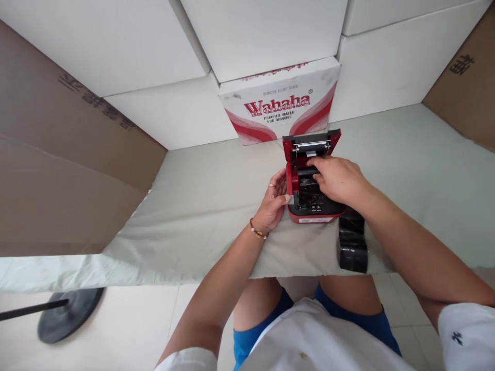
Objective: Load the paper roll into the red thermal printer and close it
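A red and black label printer (316, 217) stands on the cloth-covered table, its lid (311, 138) raised at the back. My left hand (274, 198) grips the printer's left side, thumb at the front corner and fingers along the side. My right hand (340, 178) reaches into the printer from the right, fingers bent at the end of a black roll (307, 171); the hand hides part of it. Shiny black film (309, 193) covers the inside below that roll. More glossy black film or rolls (352, 247) lie on the table by the printer's front right corner.
A Wahaha water carton (278, 108) stands behind the printer, against stacked white boxes (278, 36). Brown cartons stand at the left (69, 170) and far right (460, 77). The pale green table cloth (216, 206) ends just before my legs. A round black base (71, 314) with a pole is on the floor.
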The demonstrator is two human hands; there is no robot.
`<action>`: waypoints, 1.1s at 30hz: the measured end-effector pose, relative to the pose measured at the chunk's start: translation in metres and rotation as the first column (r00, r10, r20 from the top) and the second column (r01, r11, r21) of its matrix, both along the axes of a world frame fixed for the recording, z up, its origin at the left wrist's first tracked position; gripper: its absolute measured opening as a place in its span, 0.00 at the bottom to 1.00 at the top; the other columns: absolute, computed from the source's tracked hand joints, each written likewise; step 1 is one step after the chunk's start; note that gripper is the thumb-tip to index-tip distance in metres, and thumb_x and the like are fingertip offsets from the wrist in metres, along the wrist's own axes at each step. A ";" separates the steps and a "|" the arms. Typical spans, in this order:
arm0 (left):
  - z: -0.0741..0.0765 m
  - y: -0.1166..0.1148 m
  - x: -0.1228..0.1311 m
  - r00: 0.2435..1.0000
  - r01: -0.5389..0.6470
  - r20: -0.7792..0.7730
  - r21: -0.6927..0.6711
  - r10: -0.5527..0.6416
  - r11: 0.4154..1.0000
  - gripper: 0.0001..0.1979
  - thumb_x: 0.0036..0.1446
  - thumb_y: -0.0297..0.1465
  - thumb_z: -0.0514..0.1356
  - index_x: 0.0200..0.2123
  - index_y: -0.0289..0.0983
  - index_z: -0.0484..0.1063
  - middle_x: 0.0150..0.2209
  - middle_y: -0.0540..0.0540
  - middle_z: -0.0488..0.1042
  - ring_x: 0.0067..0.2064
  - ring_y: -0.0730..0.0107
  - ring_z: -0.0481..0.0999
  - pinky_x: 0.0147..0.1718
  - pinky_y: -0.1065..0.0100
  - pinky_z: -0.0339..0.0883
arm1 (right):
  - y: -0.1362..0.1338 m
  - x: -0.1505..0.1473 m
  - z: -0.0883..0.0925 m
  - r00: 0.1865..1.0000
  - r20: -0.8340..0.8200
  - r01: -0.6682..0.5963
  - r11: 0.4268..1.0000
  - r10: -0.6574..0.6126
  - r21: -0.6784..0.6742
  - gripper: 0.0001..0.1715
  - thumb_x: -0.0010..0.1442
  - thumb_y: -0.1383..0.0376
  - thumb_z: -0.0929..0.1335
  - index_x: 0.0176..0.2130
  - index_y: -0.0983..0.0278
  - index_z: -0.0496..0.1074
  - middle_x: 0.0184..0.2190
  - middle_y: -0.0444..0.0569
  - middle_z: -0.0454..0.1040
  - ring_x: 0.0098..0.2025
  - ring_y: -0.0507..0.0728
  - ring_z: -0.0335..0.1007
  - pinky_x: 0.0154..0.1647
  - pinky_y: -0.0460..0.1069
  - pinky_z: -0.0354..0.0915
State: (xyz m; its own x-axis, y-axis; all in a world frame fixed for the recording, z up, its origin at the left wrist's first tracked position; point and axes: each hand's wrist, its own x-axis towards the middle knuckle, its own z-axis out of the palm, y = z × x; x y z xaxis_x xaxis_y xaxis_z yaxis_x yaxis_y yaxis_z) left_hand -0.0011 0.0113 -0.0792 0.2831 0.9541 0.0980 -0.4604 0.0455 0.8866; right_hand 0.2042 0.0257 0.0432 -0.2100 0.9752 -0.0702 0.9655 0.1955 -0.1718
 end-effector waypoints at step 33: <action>0.002 0.001 -0.001 1.000 -0.006 -0.005 -0.018 0.006 1.000 0.40 0.49 0.45 0.80 0.64 0.48 0.74 0.76 0.43 0.68 0.82 0.46 0.60 0.81 0.46 0.52 | -0.097 0.149 -0.048 0.912 -0.341 0.247 0.969 -0.229 0.010 0.17 0.70 0.56 0.65 0.49 0.54 0.82 0.55 0.64 0.84 0.56 0.75 0.82 0.59 0.67 0.74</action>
State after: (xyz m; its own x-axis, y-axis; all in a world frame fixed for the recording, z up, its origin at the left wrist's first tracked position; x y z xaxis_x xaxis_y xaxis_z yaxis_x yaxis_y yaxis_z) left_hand -0.0018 0.0120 -0.0777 0.2776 0.9574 0.0794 -0.4567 0.0588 0.8877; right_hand 0.3529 -0.0712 -0.0051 0.0260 0.9995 0.0151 0.8723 -0.0153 -0.4888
